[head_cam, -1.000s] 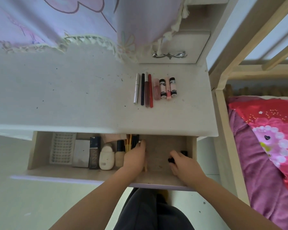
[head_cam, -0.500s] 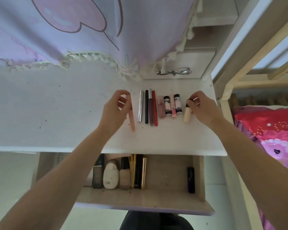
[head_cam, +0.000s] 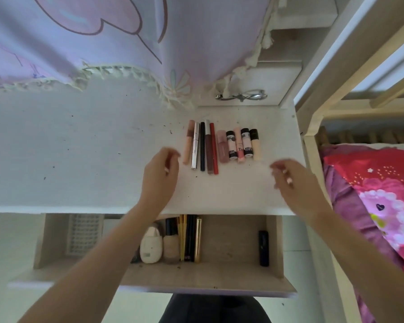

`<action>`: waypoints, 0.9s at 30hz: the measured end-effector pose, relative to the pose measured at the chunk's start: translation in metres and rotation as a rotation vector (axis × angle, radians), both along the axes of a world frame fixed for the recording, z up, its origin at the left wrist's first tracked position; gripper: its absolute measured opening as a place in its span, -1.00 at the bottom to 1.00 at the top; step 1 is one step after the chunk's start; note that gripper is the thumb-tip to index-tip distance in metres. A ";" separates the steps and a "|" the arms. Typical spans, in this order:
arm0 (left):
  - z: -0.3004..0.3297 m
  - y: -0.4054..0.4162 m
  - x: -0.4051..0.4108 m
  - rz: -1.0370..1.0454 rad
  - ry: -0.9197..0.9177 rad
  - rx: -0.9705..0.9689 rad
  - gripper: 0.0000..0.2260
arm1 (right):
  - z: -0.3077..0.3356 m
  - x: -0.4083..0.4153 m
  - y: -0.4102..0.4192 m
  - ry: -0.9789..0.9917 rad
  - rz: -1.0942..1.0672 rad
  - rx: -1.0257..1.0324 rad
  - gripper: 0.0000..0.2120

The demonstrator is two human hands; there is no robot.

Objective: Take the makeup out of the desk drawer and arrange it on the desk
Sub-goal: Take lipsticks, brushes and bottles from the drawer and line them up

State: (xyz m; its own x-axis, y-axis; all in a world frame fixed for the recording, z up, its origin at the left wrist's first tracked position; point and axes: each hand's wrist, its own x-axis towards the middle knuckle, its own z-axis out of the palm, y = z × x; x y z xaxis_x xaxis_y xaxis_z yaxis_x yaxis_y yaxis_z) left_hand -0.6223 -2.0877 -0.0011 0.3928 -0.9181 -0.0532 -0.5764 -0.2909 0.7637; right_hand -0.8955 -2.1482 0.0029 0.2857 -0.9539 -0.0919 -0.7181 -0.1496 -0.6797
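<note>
Leftmost, a white lattice tray (head_cam: 84, 234) lay at the far left of the open drawer (head_cam: 231, 273) beneath the bench (head_cam: 79, 155). Further right in the drawer stood a white oval case (head_cam: 151, 247), a foundation bottle (head_cam: 171, 243), a cluster of dark and gold pencils (head_cam: 189, 238), and, well apart near the right wall, a black tube (head_cam: 263, 248). Above them the left hand (head_cam: 160, 174) hovered over the bench, empty, its fingers loosely curled and blurred, just beside the near end of a peach tube (head_cam: 188, 142). That tube began the row of makeup on the bench: next a silver pen (head_cam: 195, 145), a black pencil (head_cam: 202, 146), a brown tube (head_cam: 209, 148), a red pencil (head_cam: 214, 148), then shorter pink, black-capped and cream tubes (head_cam: 240, 144) lying side by side. The right hand (head_cam: 289, 180) hung empty too, fingers slack and spread, near the bench's right edge. Beyond lay a bed with a pink quilt (head_cam: 383, 187).
</note>
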 end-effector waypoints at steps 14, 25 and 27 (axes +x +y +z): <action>-0.107 0.081 -0.073 -0.468 -0.613 0.665 -0.47 | -0.097 -0.014 0.110 1.241 0.601 -0.040 -0.63; -0.054 0.118 -0.065 -0.367 -0.035 0.381 -0.73 | -0.065 -0.023 0.134 0.513 0.495 0.055 -0.83; -0.027 0.112 -0.056 -0.274 0.020 0.255 -0.71 | -0.037 -0.019 0.120 0.295 0.390 0.162 -0.89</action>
